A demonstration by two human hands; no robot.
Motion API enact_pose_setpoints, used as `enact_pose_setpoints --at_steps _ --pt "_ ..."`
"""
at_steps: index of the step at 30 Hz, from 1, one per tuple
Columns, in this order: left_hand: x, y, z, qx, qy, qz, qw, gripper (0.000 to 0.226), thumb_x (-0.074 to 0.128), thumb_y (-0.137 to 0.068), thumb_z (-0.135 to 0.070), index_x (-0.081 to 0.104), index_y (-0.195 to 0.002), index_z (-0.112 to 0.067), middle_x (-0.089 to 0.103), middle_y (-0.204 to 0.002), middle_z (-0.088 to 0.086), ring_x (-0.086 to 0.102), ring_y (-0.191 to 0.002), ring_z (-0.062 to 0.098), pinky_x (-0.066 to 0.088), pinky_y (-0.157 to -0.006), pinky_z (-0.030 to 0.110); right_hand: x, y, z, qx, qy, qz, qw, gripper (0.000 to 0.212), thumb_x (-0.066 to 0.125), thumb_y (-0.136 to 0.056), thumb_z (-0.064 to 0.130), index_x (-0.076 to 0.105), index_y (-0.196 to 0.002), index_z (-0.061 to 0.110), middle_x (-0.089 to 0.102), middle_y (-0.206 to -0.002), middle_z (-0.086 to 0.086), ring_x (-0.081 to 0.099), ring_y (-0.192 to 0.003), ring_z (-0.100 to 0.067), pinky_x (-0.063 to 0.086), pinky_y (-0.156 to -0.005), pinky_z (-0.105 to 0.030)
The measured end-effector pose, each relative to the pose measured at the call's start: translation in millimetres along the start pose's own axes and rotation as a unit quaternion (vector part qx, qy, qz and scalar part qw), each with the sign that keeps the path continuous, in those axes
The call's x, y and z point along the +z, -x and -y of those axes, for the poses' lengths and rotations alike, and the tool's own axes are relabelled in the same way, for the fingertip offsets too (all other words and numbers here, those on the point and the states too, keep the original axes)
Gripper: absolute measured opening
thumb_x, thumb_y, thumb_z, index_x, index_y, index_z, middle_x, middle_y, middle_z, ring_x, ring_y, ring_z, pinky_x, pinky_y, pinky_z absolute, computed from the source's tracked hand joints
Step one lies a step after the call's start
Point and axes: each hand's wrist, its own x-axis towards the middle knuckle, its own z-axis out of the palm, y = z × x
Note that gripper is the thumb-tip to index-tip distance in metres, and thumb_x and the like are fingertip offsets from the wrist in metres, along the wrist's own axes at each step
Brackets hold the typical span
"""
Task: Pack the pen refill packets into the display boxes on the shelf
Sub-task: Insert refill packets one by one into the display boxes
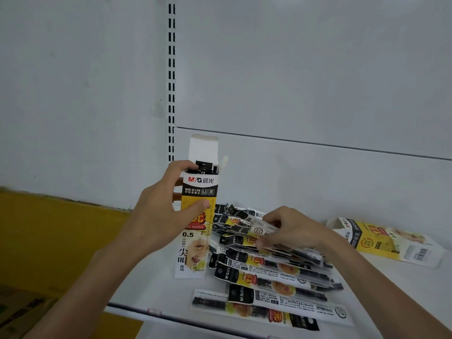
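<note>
A tall yellow, white and black M&G display box (199, 189) stands upright on the white shelf (305, 182), its top flap open and dark packet ends showing inside. My left hand (161, 214) grips this box around its middle. To its right lies a loose pile of several pen refill packets (276, 272), long black, white and yellow strips. My right hand (288, 228) rests on the top of the pile, fingers pinched on one packet (260, 228). A second display box (389, 241) lies flat on its side at the right.
The shelf's front edge (171, 316) runs across the bottom. A slotted black upright (171, 77) rises along the white back panel. Left of the shelf is a yellow surface (49, 241), with a cardboard carton (22, 311) at the lower left.
</note>
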Motion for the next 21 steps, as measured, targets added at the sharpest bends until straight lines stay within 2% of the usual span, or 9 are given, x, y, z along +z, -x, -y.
enact_pose_setpoints --at_steps 3,6,8,11,14,17,21 --pt "0 -2 -1 -0.007 0.003 -0.002 1.000 0.037 0.063 -0.076 -0.038 0.034 -0.094 -0.051 0.049 -0.091 -0.030 0.052 -0.084 -0.006 0.042 -0.060 0.013 -4 2 2 -0.003 -0.034 -0.045 0.998 0.034 0.067 -0.077 0.047 0.060 -0.065 0.016 0.051 -0.049 0.010 0.042 -0.040 0.000 0.030 -0.045 -0.015" --pt "1 -3 -1 -0.005 0.001 -0.002 1.000 0.037 0.063 -0.078 -0.037 0.035 -0.099 -0.049 0.049 -0.091 -0.030 0.053 -0.085 -0.003 0.042 -0.062 0.014 -3 2 3 -0.011 0.002 -0.101 0.995 0.060 0.052 -0.071 0.067 0.056 -0.065 0.007 0.048 -0.055 0.004 0.037 -0.041 -0.003 0.026 -0.047 -0.019" --pt "3 -3 -1 -0.001 -0.004 -0.003 1.000 0.042 0.064 -0.079 -0.033 0.033 -0.105 -0.047 0.048 -0.090 -0.031 0.054 -0.088 0.002 0.042 -0.064 0.018 0 1 4 -0.010 0.032 -0.099 0.994 0.051 0.057 -0.074 0.063 0.048 -0.059 0.014 0.043 -0.053 0.004 0.035 -0.043 -0.006 0.025 -0.047 -0.021" --pt "5 -3 -2 0.012 -0.014 -0.004 1.000 0.046 0.065 -0.080 -0.029 0.032 -0.108 -0.045 0.044 -0.087 -0.033 0.051 -0.091 0.005 0.041 -0.067 0.019 7 1 2 -0.001 0.036 -0.085 0.996 0.035 0.067 -0.073 0.056 0.058 -0.067 0.023 0.052 -0.056 0.007 0.043 -0.047 -0.006 0.031 -0.049 -0.021" --pt "5 -1 -2 0.019 -0.015 -0.004 1.000 0.046 0.064 -0.080 -0.028 0.031 -0.108 -0.045 0.043 -0.087 -0.034 0.051 -0.091 0.005 0.042 -0.071 0.020 7 1 2 0.017 0.030 -0.107 0.994 0.039 0.064 -0.075 0.057 0.065 -0.079 0.018 0.053 -0.057 0.006 0.046 -0.047 -0.006 0.035 -0.050 -0.022" --pt "5 -1 -1 0.019 -0.016 -0.008 1.000 0.047 0.064 -0.080 -0.028 0.031 -0.109 -0.045 0.043 -0.087 -0.032 0.051 -0.092 0.006 0.042 -0.070 0.021 -1 4 0 0.053 0.066 -0.109 0.990 0.038 0.056 -0.084 0.053 0.062 -0.079 0.016 0.052 -0.058 0.003 0.045 -0.048 -0.011 0.035 -0.050 -0.023" --pt "8 -2 -4 0.027 -0.021 -0.004 0.999 0.047 0.063 -0.081 -0.028 0.030 -0.108 -0.046 0.042 -0.087 -0.034 0.049 -0.091 0.003 0.039 -0.065 0.014 -3 5 -8 0.101 0.130 -0.076 0.983 0.030 0.063 -0.081 0.046 0.066 -0.084 0.016 0.061 -0.071 0.002 0.051 -0.055 -0.010 0.038 -0.053 -0.024"
